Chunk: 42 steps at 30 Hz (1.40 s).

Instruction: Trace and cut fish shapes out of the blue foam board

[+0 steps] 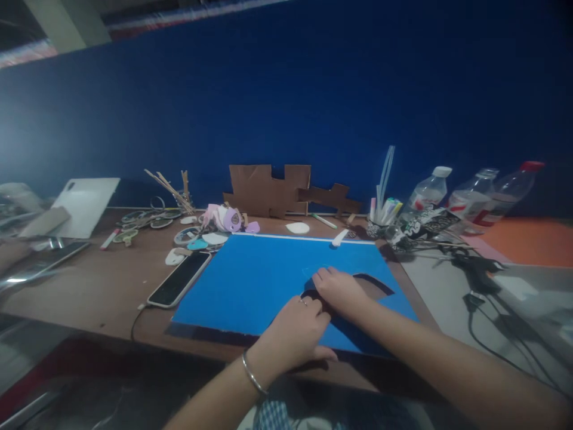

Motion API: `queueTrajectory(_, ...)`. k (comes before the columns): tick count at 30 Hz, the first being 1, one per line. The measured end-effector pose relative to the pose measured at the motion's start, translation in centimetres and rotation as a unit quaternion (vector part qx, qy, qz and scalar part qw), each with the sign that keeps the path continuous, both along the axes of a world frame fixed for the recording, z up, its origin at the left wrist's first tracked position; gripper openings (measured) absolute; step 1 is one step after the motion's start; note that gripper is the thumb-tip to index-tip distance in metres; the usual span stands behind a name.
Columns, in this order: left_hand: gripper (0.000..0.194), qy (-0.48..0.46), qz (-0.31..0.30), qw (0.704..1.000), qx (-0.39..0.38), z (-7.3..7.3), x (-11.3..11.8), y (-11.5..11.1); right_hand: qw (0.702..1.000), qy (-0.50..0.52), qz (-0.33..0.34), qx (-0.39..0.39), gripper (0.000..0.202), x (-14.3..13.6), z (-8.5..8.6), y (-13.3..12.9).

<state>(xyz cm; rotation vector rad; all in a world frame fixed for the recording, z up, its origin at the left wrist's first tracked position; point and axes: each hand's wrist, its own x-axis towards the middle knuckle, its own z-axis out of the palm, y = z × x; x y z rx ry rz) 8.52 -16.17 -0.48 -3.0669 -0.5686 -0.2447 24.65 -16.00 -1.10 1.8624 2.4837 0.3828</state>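
A blue sheet (242, 280) lies flat on the table in front of me. My left hand (298, 327), with a ring and a silver bangle, is over its near part; the fingers are curled down and the thumb sticks out to the right. Right beside it, my right hand (339, 291) rests on the sheet with bent fingers close to the left fingers. A dark edge shows under the fingertips, but what they pinch is hidden. A curved brown patch with a dark rim (375, 286) shows beyond my right hand; I cannot tell whether it is a cut-out or a loose piece.
A phone (179, 280) with a cable lies left of the sheet. A small white object (340, 237) sits at its far edge. Behind are cardboard pieces (250, 188) and tape rolls (134, 220). A marker cup (378, 227), bottles (430, 188) and cables (474, 301) stand or lie right.
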Motion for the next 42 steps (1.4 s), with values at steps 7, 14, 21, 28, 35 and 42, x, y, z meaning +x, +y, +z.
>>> queueTrajectory(7, 0.057, -0.003, -0.003, 1.000, 0.010, 0.4, 0.1, 0.3, 0.999, -0.004, 0.029, -0.024, 0.012, 0.5, -0.5, 0.9)
queueTrajectory(14, 0.054, -0.012, -0.006, 1.000, 0.006, 0.5, 0.1, 0.3, 0.999, 0.004, 0.048, -0.025, 0.016, 0.5, -0.6, 0.9)
queueTrajectory(21, 0.056, 0.004, -0.007, 1.000, 0.013, 0.2, 0.2, 0.4, 0.998, 0.016, 0.062, -0.015, 0.014, 0.8, -1.1, 1.0)
queueTrajectory(28, 0.056, 0.001, -0.008, 1.000, 0.006, 0.0, 0.2, 0.5, 0.997, 0.032, 0.074, -0.010, 0.015, 1.0, -1.6, 1.2)
queueTrajectory(35, 0.055, -0.005, -0.005, 1.000, -0.001, 0.0, 0.2, 0.4, 0.996, 0.056, 0.063, -0.008, 0.016, 1.0, -1.3, 1.4)
queueTrajectory(42, 0.064, -0.008, -0.003, 1.000, -0.006, 0.1, 0.1, 0.4, 0.996, 0.081, 0.035, -0.017, 0.018, 1.5, -0.3, 1.5)
